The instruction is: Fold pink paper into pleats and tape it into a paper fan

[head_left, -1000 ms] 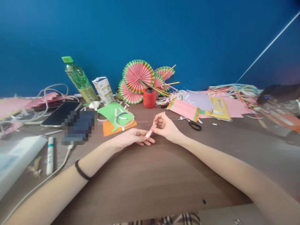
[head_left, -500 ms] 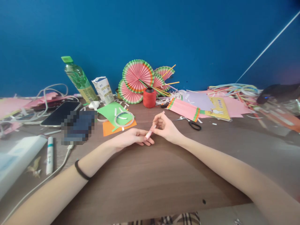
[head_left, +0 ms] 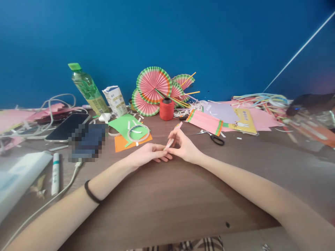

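Note:
Both hands meet above the middle of the brown table, pinching a narrow folded strip of pink paper (head_left: 169, 144). My left hand (head_left: 148, 153) is closed on its lower end between thumb and fingers. The fingers of my right hand (head_left: 184, 146) are bent round its upper part, and a pink tip sticks out above them. Part of the strip is hidden by the fingers. Scissors (head_left: 217, 140) with black handles lie to the right of my right hand. Beyond them is a pleated pink paper (head_left: 205, 121) with green and orange edges.
Round pink paper fans (head_left: 154, 84) stand against the blue wall behind a red thread spool (head_left: 166, 109). A roll of clear tape (head_left: 129, 133) rests on green paper (head_left: 117, 122). Left are a green bottle (head_left: 87, 89), a carton (head_left: 115, 101), a phone (head_left: 68, 127) and a marker (head_left: 55, 174).
My right fingers have shifted slightly on the paper strip, and its pink upper tip now shows above them. My left hand has stayed nearly still.

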`<action>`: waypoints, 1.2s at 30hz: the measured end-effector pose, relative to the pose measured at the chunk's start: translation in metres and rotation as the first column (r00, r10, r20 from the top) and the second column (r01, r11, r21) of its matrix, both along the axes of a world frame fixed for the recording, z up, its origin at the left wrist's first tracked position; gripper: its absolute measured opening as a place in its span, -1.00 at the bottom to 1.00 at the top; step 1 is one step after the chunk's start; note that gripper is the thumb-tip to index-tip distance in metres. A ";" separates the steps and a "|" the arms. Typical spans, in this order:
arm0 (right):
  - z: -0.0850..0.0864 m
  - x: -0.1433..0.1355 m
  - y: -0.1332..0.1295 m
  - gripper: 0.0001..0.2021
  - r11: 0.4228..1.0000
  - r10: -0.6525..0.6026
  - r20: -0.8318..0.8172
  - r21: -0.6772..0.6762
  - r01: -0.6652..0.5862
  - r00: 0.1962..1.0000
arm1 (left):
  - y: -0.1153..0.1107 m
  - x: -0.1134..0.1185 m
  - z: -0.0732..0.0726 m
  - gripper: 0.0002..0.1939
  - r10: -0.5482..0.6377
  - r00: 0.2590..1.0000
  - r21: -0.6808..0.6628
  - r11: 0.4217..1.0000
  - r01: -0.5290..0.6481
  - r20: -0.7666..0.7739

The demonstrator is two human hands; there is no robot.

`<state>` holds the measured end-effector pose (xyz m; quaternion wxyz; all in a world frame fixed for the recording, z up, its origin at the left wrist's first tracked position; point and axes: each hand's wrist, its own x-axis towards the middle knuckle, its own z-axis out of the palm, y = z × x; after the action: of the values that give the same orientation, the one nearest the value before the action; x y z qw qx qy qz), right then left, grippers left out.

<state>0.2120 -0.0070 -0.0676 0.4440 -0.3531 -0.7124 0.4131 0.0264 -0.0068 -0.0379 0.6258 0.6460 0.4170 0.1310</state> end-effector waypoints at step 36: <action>0.002 0.007 0.006 -0.69 0.889 -0.413 0.025 0.227 0.398 0.910 | -0.007 0.003 0.005 -0.55 0.038 0.998 0.025 0.999 -0.040 0.057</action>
<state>0.2190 -0.0013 -0.0659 0.5302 -0.4581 -0.6793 0.2181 0.0294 -0.0139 -0.0329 0.6263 0.6419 0.4097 0.1669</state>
